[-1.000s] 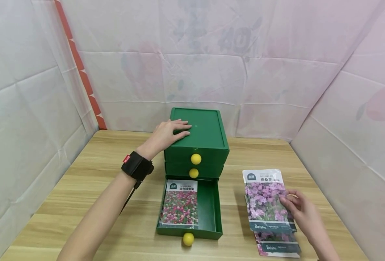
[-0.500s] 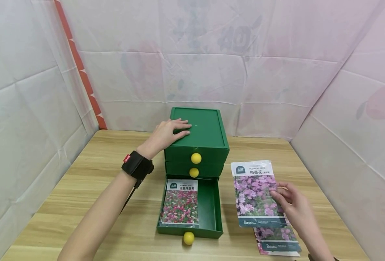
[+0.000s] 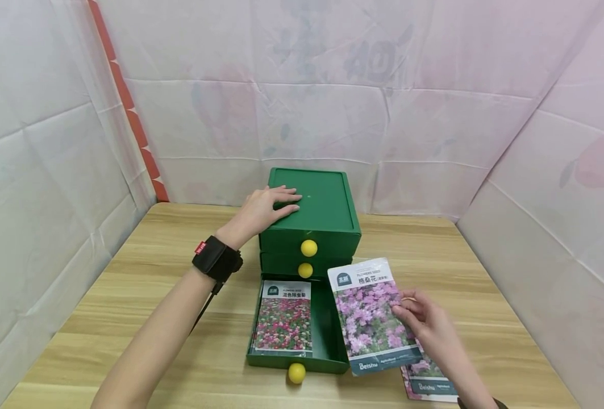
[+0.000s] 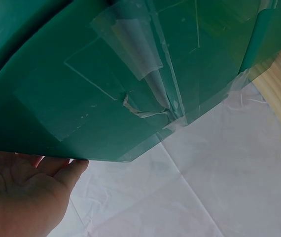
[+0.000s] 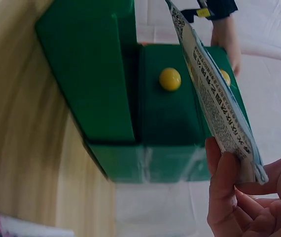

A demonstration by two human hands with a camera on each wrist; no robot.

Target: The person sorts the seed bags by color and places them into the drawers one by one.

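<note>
A green three-drawer box (image 3: 322, 210) stands mid-table, each drawer with a yellow knob (image 3: 309, 247). Its bottom drawer (image 3: 328, 335) is pulled out and holds a seed packet with mixed red and pink flowers (image 3: 283, 318). My left hand (image 3: 268, 207) rests flat on the box's top, fingers straight; the left wrist view shows the palm (image 4: 22, 197) against the green box (image 4: 130, 74). My right hand (image 3: 424, 318) pinches a purple-flower seed packet (image 3: 368, 315) by its right edge, lifted over the open drawer's right side. The right wrist view shows this packet (image 5: 214, 98) edge-on between my fingers (image 5: 224, 182).
Another purple-flower packet (image 3: 427, 378) lies on the wooden table (image 3: 128, 295) under my right hand, near the front edge. White sheeting walls stand close on the left, back and right. A black strap sits on my left wrist (image 3: 216, 259).
My right hand has lifted the top purple-flower packet off the pile and carried it left, from the table's right side to over the open drawer. The left hand has not moved.
</note>
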